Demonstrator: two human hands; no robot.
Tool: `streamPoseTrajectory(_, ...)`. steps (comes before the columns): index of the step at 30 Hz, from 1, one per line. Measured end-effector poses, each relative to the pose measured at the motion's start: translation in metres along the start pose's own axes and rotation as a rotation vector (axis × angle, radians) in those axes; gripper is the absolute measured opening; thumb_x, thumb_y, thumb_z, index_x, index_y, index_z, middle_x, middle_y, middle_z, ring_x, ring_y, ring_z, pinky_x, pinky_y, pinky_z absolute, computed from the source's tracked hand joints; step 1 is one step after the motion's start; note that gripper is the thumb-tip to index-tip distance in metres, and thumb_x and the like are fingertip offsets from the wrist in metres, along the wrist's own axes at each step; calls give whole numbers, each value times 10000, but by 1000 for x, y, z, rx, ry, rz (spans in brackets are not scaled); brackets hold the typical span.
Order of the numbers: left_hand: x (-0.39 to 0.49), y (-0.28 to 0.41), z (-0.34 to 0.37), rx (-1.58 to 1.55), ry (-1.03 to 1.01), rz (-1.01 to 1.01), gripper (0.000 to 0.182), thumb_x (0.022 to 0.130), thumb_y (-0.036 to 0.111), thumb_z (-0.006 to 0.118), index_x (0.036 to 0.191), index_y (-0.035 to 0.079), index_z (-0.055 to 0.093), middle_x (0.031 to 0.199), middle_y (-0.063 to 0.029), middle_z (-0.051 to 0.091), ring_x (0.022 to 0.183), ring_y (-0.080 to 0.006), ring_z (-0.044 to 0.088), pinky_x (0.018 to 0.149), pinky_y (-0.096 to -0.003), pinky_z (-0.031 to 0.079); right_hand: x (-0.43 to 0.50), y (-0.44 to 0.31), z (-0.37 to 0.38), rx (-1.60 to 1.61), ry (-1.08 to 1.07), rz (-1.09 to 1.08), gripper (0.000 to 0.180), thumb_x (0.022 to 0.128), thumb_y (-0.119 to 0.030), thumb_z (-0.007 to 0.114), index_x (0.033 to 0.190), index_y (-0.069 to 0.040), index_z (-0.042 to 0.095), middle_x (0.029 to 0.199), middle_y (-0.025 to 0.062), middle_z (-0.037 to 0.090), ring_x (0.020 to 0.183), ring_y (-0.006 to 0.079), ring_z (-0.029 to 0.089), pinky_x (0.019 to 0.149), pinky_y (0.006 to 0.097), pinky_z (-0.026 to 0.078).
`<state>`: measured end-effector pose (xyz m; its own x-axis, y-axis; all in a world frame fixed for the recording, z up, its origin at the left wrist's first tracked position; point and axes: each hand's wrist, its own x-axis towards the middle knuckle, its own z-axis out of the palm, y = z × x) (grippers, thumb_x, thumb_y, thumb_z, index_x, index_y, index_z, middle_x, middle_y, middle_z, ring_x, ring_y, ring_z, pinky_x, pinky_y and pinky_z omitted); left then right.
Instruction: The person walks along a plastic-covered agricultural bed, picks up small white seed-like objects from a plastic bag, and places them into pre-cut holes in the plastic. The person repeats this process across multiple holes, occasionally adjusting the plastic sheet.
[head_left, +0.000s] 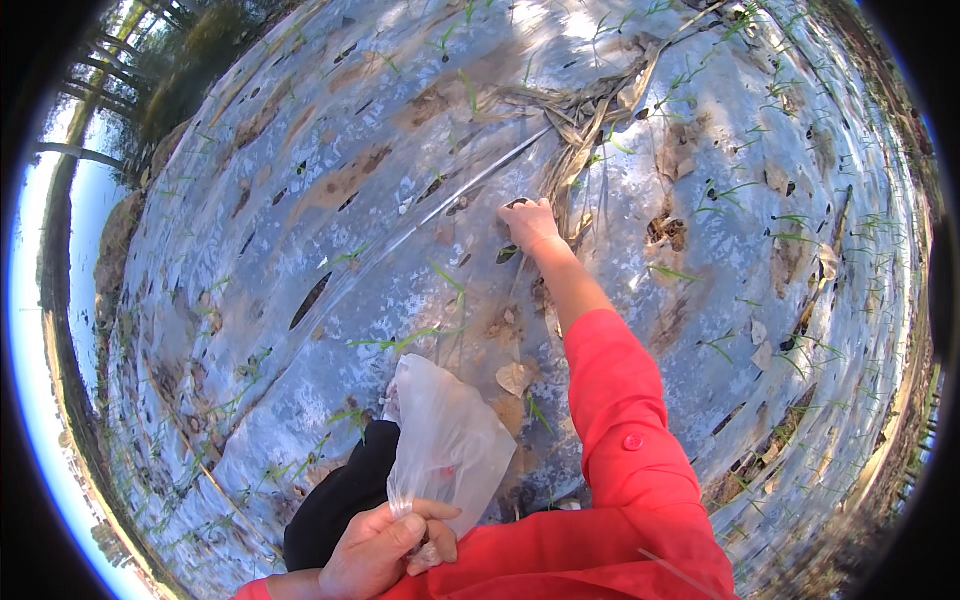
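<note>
My left hand (386, 544) is closed on the gathered neck of a translucent plastic bag (450, 442), close to my body. What the bag holds cannot be made out. My right hand (531, 223) reaches forward to the plastic mulch film (405, 277) on the ground, its fingertips at a dark hole (517, 202) in the film. The fingers are bent downward, and whether they hold anything is hidden. Just below that hand a second hole (508, 254) shows a bit of green. To its right lie dry, straw-coloured leaves (574, 161).
Thin green seedlings (675, 274) stand in scattered holes across the film. A dry leaf (514, 379) lies ahead of my body. A long slit (310, 301) opens at the left. My black-clad leg (345, 495) is beside the bag. Trees (187, 67) rise at the upper left.
</note>
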<state>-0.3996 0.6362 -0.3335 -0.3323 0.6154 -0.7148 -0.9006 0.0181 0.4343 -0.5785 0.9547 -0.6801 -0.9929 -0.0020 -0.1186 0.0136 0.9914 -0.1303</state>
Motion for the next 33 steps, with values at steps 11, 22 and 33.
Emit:
streamPoseTrajectory(11,-1,0,0,5,1,30,401,970,295,412,1198,-29,472,774,-77,585,576,-47,437,524,-164,353,3,0,18,346,100,359,139,809,-152,540,912,-91,610,902,126,648,817,312,640,723,437,488)
streamPoseTrajectory(22,-1,2,14,49,17,-43,332,963,212,410,1171,-34,492,809,-99,584,595,-79,434,538,-199,365,-11,16,7,1753,270,854,226,892,-122,494,1099,-38,525,935,77,625,670,146,626,500,260,486)
streamPoseTrajectory(33,10,-5,30,24,127,143,342,964,258,407,1116,-35,496,888,-122,578,701,-187,531,629,-300,453,-189,-62,-165,1994,-130,52,217,920,-215,522,958,-13,594,858,72,614,744,147,609,690,276,497)
